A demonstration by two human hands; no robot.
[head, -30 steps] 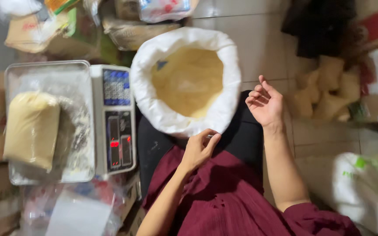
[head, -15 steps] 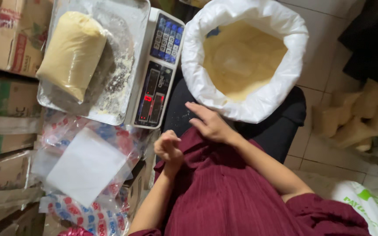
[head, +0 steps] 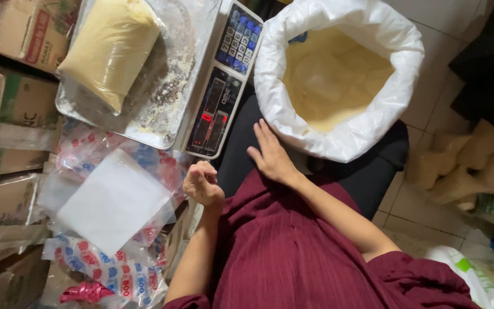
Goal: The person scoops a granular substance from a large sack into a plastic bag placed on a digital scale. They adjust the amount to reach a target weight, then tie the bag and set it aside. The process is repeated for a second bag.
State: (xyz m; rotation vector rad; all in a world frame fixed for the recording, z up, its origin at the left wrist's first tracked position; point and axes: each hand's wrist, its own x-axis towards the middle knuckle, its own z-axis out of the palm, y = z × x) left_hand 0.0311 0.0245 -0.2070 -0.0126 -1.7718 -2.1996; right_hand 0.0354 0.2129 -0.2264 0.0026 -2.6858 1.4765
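Big white sack (head: 350, 137), mouth rolled open, stands on the tiled floor, part-filled with pale yellow flour-like powder (head: 333, 80). Just left of it, an electronic scale (head: 224, 86) with a metal tray (head: 170, 97) dusted in the same powder; a filled clear bag of yellow powder (head: 110, 48) lies on the tray, toward its far side. Cardboard boxes (head: 7, 109) stacked along the left edge. More filled bags (head: 458, 166) lie on the floor to the right of the sack.

Below the scale, a stack of empty clear plastic bags (head: 115, 200) rests on printed red-and-blue packs (head: 110, 269).

Person seated, maroon garment (head: 293, 252). Right hand (head: 270, 157) lies flat on the lap, fingers spread apart, fingertips just short of the sack's rim, holding nothing. Left hand (head: 202, 184) is curled loosely shut, hovering just beside the stack of empty bags; cannot tell whether anything is pinched inside it.
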